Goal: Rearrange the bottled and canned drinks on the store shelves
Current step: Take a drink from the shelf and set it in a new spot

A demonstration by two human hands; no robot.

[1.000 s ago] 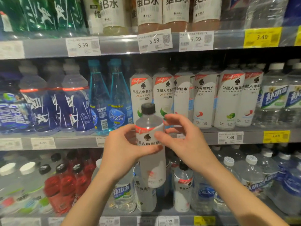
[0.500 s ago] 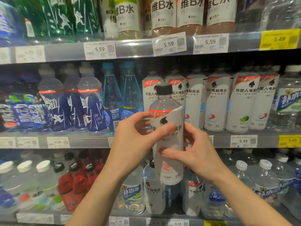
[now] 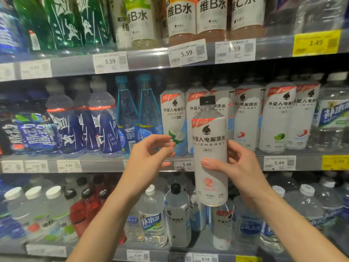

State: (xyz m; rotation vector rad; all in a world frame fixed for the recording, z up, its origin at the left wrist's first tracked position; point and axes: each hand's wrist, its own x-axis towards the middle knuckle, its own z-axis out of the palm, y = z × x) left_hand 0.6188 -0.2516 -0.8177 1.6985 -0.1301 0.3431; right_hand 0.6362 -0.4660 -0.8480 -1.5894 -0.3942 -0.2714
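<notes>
**White bottle up in the right hand, left hand off it**

Held upright in front of the middle shelf [image 3: 105, 165]: a white-labelled bottle [image 3: 210, 154] with a black cap, red band at the label's top, black drop-shaped logo below it. Gripped by the right hand [image 3: 236, 167] around its middle, thumb across the front of the label, fingers curled round the right side and behind. Bottom of the bottle hanging clear, over the tops of the bottles on the lower shelf [image 3: 226, 256].

Left hand [image 3: 151, 157] just beside the bottle on its left, not touching, holding nothing. Fingers loosely curled, thumb and forefinger tips close together near a coconut-marked bottle [image 3: 174, 120] on the middle shelf.

Behind the raised bottle, a row of matching white bottles [image 3: 277, 118] standing along the middle shelf. Further left on that shelf, two tall teal bottles [image 3: 136, 112], then dark blue bottles [image 3: 98, 121] with grey caps. On the shelf edge, price tags [image 3: 279, 163] reading 5.49 and 4.89.

Top shelf: green bottles [image 3: 66, 21] at left, white-labelled vitamin-water bottles [image 3: 209, 16] in the middle, tags at 5.59 and a yellow tag [image 3: 316, 43] at 3.49.

Lower shelf: red bottles [image 3: 85, 210] with black caps, clear white-capped bottles [image 3: 153, 216], one black-capped clear bottle [image 3: 176, 212] just left of the held one.
</notes>
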